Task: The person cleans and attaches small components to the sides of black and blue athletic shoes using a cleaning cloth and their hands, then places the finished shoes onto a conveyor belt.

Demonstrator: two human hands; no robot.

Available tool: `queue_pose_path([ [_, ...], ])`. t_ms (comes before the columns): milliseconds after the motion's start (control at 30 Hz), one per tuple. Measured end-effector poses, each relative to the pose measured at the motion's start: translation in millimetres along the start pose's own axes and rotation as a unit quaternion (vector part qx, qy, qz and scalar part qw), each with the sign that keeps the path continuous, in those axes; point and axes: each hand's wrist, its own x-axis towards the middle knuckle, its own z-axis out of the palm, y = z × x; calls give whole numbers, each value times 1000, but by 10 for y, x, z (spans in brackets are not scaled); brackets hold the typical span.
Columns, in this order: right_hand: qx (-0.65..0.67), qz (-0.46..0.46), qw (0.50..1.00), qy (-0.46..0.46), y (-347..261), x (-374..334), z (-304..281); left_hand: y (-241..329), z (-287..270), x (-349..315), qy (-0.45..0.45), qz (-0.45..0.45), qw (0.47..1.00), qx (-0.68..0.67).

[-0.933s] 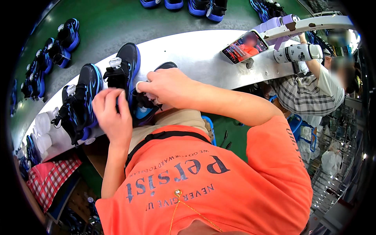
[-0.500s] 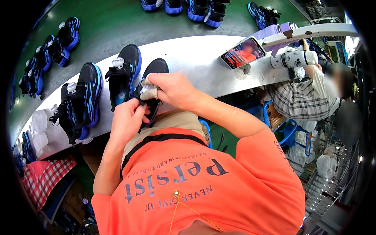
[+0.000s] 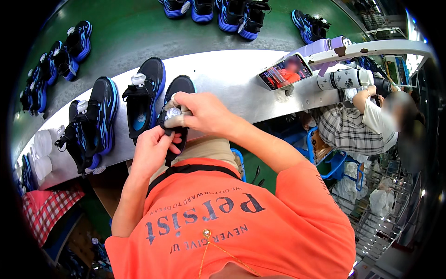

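Note:
A black sneaker [image 3: 180,86] with blue sole edging lies on the metal bench in front of me, toe pointing away. My right hand [image 3: 204,111] comes over it from the right, thumb and finger closed around a clear white knob [image 3: 173,112] on its tongue. Pale covers sit on those fingertips. Lower down, my left hand [image 3: 153,145] pinches black material at the sneaker's opening; the exact part is hidden by the fingers. Just left stands a matching sneaker [image 3: 151,74] with its own white knob [image 3: 138,79].
Farther left is another pair of sneakers [image 3: 103,111], beside clear plastic cups [image 3: 43,144]. More sneakers [image 3: 228,18] stand on the green surface beyond the metal bench [image 3: 223,69]. At right are a propped phone [image 3: 285,72], a white tumbler [image 3: 344,79], a curved rail [image 3: 371,48] and a seated person [image 3: 350,123].
The right hand's fingers have shifted around the knob, which shows more plainly now. The left hand keeps its pinch at the opening. The seated person's arm has moved, and the view has shifted slightly.

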Motion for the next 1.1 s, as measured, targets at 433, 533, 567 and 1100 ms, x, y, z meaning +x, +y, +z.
queue_pose_path([
  [433, 30, 57, 997, -47, 51, 494, -324, 1479, 195, -1050, 39, 566, 758, 323],
  [533, 98, 17, 995, 0, 61, 673, -216, 1336, 141, -966, 67, 558, 751, 346],
  [567, 148, -4, 989, 17, 105, 761, -299, 1275, 92, -882, 85, 559, 751, 340],
  [1100, -174, -227, 952, -107, -144, 840, -49, -50, -689, 392, 291, 168, 923, 189],
])
